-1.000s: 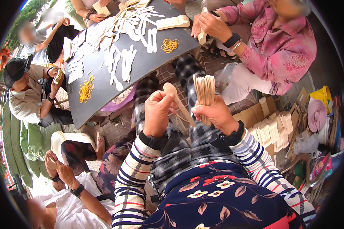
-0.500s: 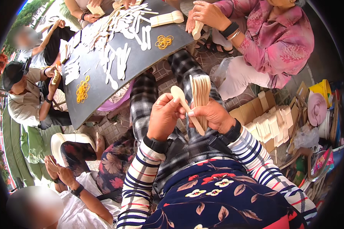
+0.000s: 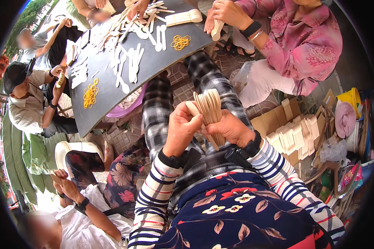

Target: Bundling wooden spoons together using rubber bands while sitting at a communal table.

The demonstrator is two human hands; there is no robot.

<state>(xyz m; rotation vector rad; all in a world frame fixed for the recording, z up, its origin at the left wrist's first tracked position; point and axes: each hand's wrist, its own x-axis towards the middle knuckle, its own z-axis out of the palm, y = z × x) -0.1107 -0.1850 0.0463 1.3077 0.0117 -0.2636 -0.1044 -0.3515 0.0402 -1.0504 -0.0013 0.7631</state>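
Above my lap, my right hand [image 3: 232,130] grips a fanned stack of flat wooden spoons [image 3: 211,103], its thumb across their lower part. Against the left side of that stack, my left hand [image 3: 182,129] pinches one wooden spoon [image 3: 191,107] between thumb and fingers. This spoon stands nearly in line with the others, and my fingers cover much of it. The two hands almost meet at the lower end of the stack.
Loose wooden spoons [image 3: 133,62] and yellow rubber bands [image 3: 180,42] lie on the dark table [image 3: 162,62] ahead. A carton [image 3: 265,122] with spoon bundles [image 3: 297,135] stands at my right. Several people sit around, one close at the lower left. A purple basin [image 3: 122,111] sits under the table.
My left hand has brought its single spoon from a slant in front of the stack to the stack's left side, more upright. At the table's far side, another person's hand now reaches into the spoons.
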